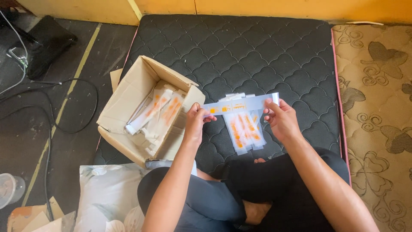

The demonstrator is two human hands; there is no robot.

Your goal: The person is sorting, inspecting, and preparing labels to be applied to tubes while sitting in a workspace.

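Observation:
I hold a long white paper strip with orange markings (240,104) stretched level between both hands. My left hand (195,122) pinches its left end and my right hand (281,120) pinches its right end. Under the strip, a small pile of similar white and orange strips (244,131) lies on the black quilted mattress (257,56). An open cardboard box (128,107) stands tilted to the left of my left hand, with several more of the same strips (159,114) inside. My crossed legs in dark clothes sit just below the pile.
A beige patterned mattress (377,120) borders the black one on the right. Black cables (56,124) run over the dark floor at the left, near a black bag (47,43). A floral pillow (107,197) and a clear plastic cup (10,189) lie at lower left.

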